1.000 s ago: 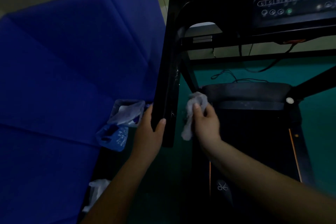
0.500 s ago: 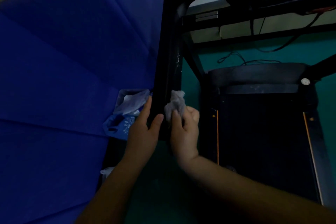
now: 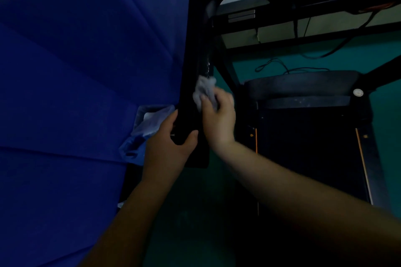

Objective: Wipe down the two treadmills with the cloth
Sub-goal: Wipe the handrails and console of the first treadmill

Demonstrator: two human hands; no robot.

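Head view, left hand [image 3: 173, 145]: wrapped around the lower end of the black handrail [image 3: 195, 84], thumb on the near face, fingers hidden behind.
Head view, right hand [image 3: 219, 119]: curled around the white cloth [image 3: 205, 91], pressing it against the handrail just above the left hand, at 12 o'clock from it.
Cloth: crumpled, partly covered by the fingers, touching the rail's right edge.
Treadmill [image 3: 303, 136]: at 3 o'clock from the hands; dark belt with orange side stripes, motor cover at its far end, console edge at 1 o'clock, mostly cut off.
Blue mats [image 3: 76, 71]: folded panels filling the 9 to 11 o'clock side, just beside the rail.
Bin [image 3: 149, 123]: behind the left hand at 9 o'clock, lined with a pale bag, partly blocked by hand and rail.
Cables [image 3: 282, 67]: on the green floor [image 3: 368, 54] beyond the motor cover.
Lighting: dim; fine detail hard to make out.
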